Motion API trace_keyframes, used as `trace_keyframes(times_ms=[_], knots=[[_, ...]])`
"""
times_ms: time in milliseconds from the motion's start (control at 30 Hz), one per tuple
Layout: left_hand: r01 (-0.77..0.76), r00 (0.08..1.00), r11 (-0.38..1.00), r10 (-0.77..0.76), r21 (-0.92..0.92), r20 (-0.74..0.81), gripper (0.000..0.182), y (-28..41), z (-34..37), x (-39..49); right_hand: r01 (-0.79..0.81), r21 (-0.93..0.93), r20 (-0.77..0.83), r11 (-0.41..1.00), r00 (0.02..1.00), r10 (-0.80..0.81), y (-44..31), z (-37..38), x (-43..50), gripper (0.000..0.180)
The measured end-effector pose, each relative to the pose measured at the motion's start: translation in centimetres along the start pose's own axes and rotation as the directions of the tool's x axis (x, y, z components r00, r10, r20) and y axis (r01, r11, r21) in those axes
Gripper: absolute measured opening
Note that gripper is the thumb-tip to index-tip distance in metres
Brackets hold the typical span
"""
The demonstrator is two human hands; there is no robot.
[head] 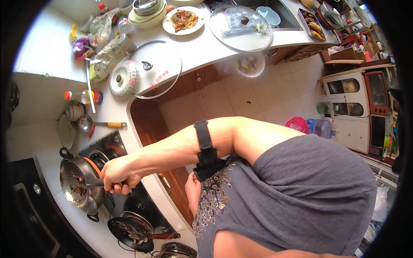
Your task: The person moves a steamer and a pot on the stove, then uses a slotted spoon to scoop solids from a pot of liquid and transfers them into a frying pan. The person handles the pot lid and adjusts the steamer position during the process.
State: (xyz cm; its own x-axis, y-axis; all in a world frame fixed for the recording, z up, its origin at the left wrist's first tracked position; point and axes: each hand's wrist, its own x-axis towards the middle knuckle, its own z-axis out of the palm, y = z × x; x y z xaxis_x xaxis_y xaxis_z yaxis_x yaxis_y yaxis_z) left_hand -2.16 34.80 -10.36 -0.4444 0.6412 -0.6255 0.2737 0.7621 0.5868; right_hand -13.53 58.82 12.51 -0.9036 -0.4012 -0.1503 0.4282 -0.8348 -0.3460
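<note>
My right hand (120,175) grips the metal handle of a perforated steel strainer (69,187). Dark reddish-brown food bits (78,185) cling inside the strainer's tilted bowl. Behind and under it is a steel pot (96,197) with black side handles, on the black glass hob (146,201); the strainer hides much of the pot. My left hand (192,190) hangs close to my torso, partly hidden by the shirt and armband, so its grip is unclear. Nearby on the hob, a black frying pan (124,230) with a wooden handle holds small fish-like pieces.
A steel ladle (85,123) lies beside the hob. Along the counter (193,48) stand a floral lidded dish (124,79), glass lids (158,61) (240,29) and a plate of cooked food (183,20). A cabinet edge, bottles and water jugs (319,127) lie farther off.
</note>
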Motion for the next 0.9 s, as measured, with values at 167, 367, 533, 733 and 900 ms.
trace_keyframes(times_ms=[167,367,533,733,900], knots=[[-0.030,0.999,1.000,0.030,-0.006,-0.029,0.041,5.1,-0.1,0.7,0.052,0.177,0.111,0.983,0.991,-0.072,-1.0,-3.1,-11.2,0.023],[-0.131,0.960,0.991,0.135,0.033,-0.244,0.037,10.6,-2.3,6.2,0.360,-0.096,-0.157,0.928,0.915,-0.371,0.8,-7.2,-34.9,0.063],[-0.411,0.800,0.911,0.338,-0.042,-0.495,0.027,20.6,-6.3,15.7,0.572,-0.229,-0.520,0.787,0.612,-0.596,7.5,-7.0,-50.5,0.067],[-0.765,0.583,0.574,0.810,0.292,-0.067,0.031,41.1,3.3,23.3,0.794,-0.274,-0.793,0.542,0.133,-0.595,17.6,-5.5,-55.5,0.067],[-0.858,0.150,-0.082,0.904,0.506,0.401,0.073,47.9,15.8,29.2,0.847,-0.292,-0.888,0.444,-0.069,-0.454,19.5,-5.7,-51.5,0.064]])
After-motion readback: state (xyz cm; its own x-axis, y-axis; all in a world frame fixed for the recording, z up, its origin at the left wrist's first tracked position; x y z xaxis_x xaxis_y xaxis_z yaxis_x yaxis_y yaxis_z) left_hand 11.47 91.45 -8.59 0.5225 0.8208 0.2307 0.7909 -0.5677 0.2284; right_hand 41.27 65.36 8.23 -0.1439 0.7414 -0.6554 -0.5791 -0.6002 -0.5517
